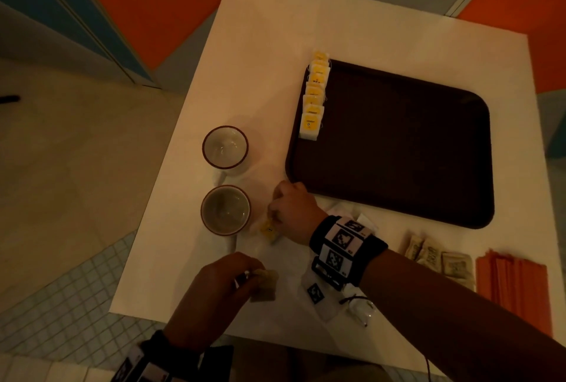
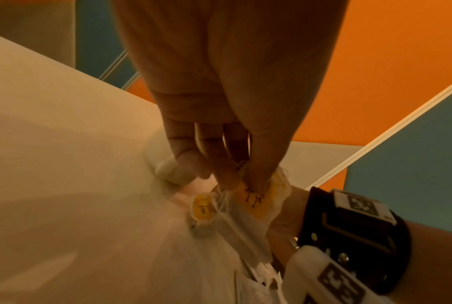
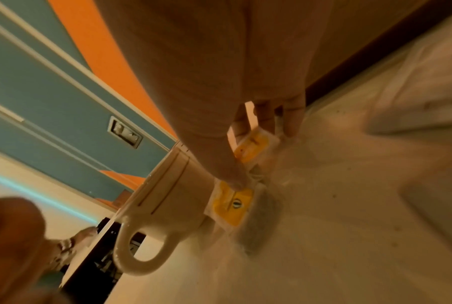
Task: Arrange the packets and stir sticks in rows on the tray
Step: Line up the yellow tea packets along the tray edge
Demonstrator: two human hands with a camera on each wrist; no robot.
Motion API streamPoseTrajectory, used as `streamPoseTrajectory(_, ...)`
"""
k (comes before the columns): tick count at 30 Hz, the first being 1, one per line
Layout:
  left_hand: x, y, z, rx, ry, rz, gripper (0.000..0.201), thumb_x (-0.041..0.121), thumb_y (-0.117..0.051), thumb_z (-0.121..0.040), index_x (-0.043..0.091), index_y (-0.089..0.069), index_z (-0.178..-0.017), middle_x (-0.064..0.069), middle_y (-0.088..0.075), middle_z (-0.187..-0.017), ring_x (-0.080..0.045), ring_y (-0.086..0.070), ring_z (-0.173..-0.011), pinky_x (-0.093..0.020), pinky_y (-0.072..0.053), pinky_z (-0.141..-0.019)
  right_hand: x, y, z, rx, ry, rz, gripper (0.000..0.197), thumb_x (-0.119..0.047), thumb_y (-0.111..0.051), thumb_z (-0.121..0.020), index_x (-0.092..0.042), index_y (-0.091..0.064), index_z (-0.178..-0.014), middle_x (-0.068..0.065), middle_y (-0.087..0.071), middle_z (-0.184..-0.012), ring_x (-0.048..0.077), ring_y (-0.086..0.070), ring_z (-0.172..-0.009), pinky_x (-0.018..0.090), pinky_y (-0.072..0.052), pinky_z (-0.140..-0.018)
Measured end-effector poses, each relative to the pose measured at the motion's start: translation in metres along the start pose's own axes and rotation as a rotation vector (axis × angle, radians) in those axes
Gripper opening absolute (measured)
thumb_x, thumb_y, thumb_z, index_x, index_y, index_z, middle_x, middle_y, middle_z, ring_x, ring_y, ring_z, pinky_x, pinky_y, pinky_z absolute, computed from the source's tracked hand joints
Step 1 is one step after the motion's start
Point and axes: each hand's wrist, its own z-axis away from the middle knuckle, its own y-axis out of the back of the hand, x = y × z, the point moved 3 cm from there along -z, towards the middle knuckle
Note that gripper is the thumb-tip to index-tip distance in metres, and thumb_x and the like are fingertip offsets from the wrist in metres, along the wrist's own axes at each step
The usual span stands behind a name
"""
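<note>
1. Right hand fingers pinch a yellow packet on the counter, just right of the near mug
2. Left hand holds another packet
3. Tray lies far-right, nearer the right hand

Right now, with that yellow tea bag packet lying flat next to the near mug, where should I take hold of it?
Pinch the yellow tea bag packet by its free edge away from the near mug, coming from above. It lies flat on the table close beside the mug, so that side looks cramped. The right hand already has fingertips on it.
</note>
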Motion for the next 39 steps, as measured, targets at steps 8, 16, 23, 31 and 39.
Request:
streamPoseTrajectory(8, 0.034, 0.020, -0.023, 0.138, -0.048, 0.129, 0.007, 0.033, -0.067, -0.081, 0.039, -0.067, -0.085, 0.017, -0.066, -0.087, -0.007, -0.063, -0.074, -0.014, -0.048, -0.064, 0.009, 0.008, 0.017, 0.197, 0.035, -0.329, 0.007, -0.010, -0.061, -0.083, -0.005, -0.066, -0.083, 0.010, -0.058, -0.092, 0.023, -0.056, -0.084, 0.029, -0.043, -0.073)
streamPoseTrajectory(16, 0.075, 0.058, -0.131, 0.309, -0.059, 0.125, 0.007, 0.015, -0.063, -0.086, 0.017, -0.066, -0.092, 0.004, -0.065, -0.076, -0.002, -0.060, -0.062, -0.009, -0.047, -0.055, 0.042, 0.046, 0.051, 0.495, -0.038, -0.510, 0.004, -0.006, -0.065, -0.079, -0.006, -0.063, -0.082, 0.004, -0.062, -0.083, 0.012, -0.054, -0.073, 0.023, -0.046, -0.069)
streamPoseTrajectory(23, 0.047, 0.017, -0.242, 0.052, 0.014, -0.085, 0.010, 0.019, -0.063, -0.086, 0.013, -0.069, -0.092, -0.005, -0.066, -0.086, -0.014, -0.058, -0.070, -0.029, -0.050, -0.068, 0.095, 0.087, 0.054, 0.633, -0.073, -0.550, 0.012, -0.006, -0.065, -0.079, -0.010, -0.056, -0.086, 0.003, -0.062, -0.085, 0.013, -0.058, -0.073, 0.012, -0.043, -0.064)
streamPoseTrajectory(31, 0.043, 0.013, -0.262, -0.011, 0.049, -0.028, 0.022, 0.010, -0.061, -0.087, 0.013, -0.066, -0.108, -0.007, -0.067, -0.104, -0.022, -0.066, -0.072, -0.034, -0.056, -0.070, 0.088, 0.091, 0.004, 0.375, 0.020, -0.514, 0.024, -0.010, -0.061, -0.084, -0.013, -0.055, -0.107, 0.001, -0.061, -0.092, 0.009, -0.055, -0.075, 0.016, -0.045, -0.065)
streamPoseTrajectory(39, 0.046, 0.015, -0.236, -0.151, -0.113, -0.300, 0.039, 0.002, -0.067, -0.077, 0.011, -0.063, -0.115, -0.005, -0.065, -0.106, -0.009, -0.052, -0.073, -0.014, -0.041, -0.072, 0.090, 0.092, -0.020, 0.319, 0.078, -0.499, 0.028, -0.001, -0.060, -0.081, -0.011, -0.059, -0.107, -0.001, -0.058, -0.105, 0.007, -0.052, -0.093, 0.016, -0.041, -0.077)
